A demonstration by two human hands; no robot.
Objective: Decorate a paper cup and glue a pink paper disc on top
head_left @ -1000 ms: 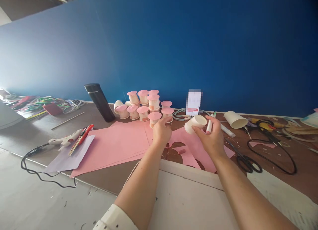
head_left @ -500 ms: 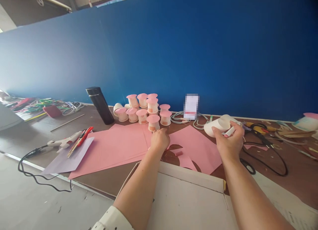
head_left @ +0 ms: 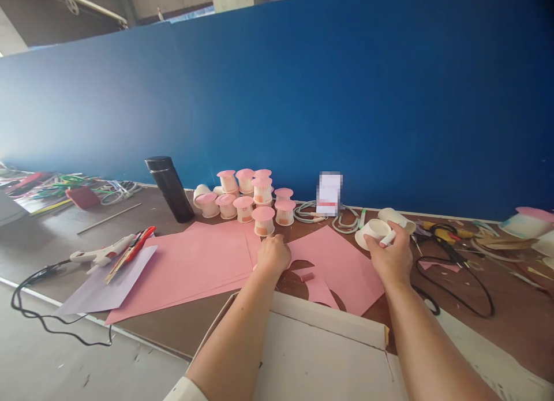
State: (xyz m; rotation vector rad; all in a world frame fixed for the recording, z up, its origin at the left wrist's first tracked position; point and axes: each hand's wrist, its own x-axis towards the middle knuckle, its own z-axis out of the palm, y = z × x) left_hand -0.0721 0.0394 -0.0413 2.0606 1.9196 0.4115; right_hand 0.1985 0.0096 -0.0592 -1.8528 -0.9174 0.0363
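Note:
My right hand point(head_left: 392, 255) is closed round a white paper cup point(head_left: 371, 232) and a white marker with a pink tip point(head_left: 387, 238), low over the brown table at centre right. A second white cup point(head_left: 396, 218) lies on its side just behind it. My left hand point(head_left: 272, 254) is curled with its fingers down on the pink paper sheets point(head_left: 208, 257), just in front of the nearest pink-lidded cup point(head_left: 264, 219). What the left fingers hold, if anything, is hidden.
Several pink-lidded cups point(head_left: 246, 194) cluster at the back beside a black flask point(head_left: 170, 188). A glue gun point(head_left: 101, 254), red cutters point(head_left: 132, 250), black scissors point(head_left: 426, 300), cables point(head_left: 459, 262) and a white board edge point(head_left: 329, 320) surround the hands.
My right hand has carried the cup and marker rightward and down to the table. My left hand has drawn back from the lidded cup onto the pink paper.

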